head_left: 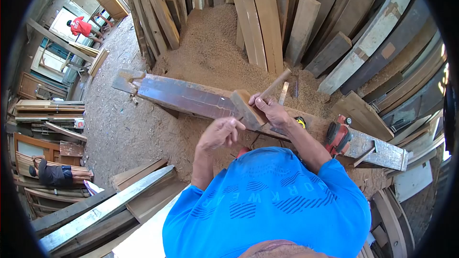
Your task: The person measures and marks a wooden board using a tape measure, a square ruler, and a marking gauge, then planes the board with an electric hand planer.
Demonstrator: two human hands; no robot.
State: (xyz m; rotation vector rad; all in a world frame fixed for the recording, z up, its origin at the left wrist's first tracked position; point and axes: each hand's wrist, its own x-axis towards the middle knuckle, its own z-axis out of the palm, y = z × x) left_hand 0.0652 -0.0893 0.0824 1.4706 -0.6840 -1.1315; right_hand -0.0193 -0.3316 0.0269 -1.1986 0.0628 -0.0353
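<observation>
My right hand (270, 111) is closed round a thin wooden stick (277, 83) and the upper edge of a flat wooden block (246, 107). The block stands tilted above a long plank bench (184, 96) with a dark, worn top. Close to the block's lower left edge is my left hand (221, 133), its fingers curled in and the index fingertip nearly at the wood. What those fingers hold, if anything, is hidden. A yellow and black tape measure (300, 122) lies on the bench just beyond my right wrist.
A red power tool (338, 136) sits on the bench's right part. Boards (267, 28) lean in rows ahead, over heaped sawdust (205, 38). More planks (107, 210) are stacked at lower left. Two people, one in a red shirt (81, 27), one in dark clothes (53, 174), are farther left.
</observation>
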